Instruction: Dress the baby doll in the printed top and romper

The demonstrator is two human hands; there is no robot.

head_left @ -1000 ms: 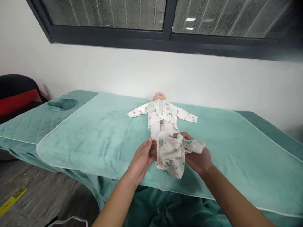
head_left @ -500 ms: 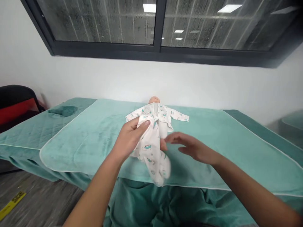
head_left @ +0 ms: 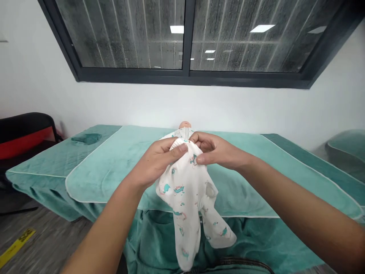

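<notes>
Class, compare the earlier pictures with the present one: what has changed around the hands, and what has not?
The printed baby trousers, bunched up at first, now hang with legs downward. The right hand, off them half a second ago, now grips the waistband beside the left hand, which kept its hold. The doll still lies on the pale teal cover.

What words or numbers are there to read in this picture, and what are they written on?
None that I can read for sure.
Yellow strip on the floor: dark marks at one end, maybe writing, but too blurred to read.
Pants in the hands: little printed pictures, one like a boat; the tiniest marks are too small to tell if they are letters.
</notes>
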